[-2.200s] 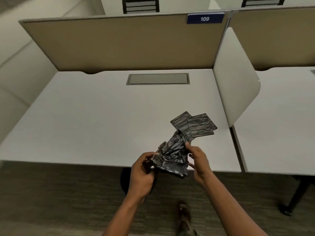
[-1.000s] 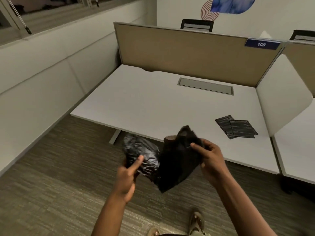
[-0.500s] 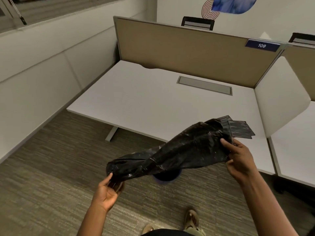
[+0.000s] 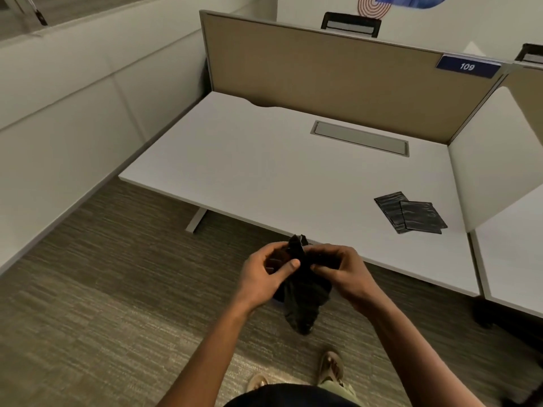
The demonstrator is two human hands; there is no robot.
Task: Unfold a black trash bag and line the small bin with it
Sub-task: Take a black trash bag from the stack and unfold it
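Between the left hand [image 4: 264,274] and right hand [image 4: 343,271], the bag [image 4: 302,301] hangs bunched, both pinching its top. Film appears light, limp, slippery; grip opposite mouth edges.

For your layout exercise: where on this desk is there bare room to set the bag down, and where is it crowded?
Free: the desk from its left edge across to the cable hatch, and the front strip left of the folded bags. Crowded: the front right corner, where those bags overlap beside the white side divider.
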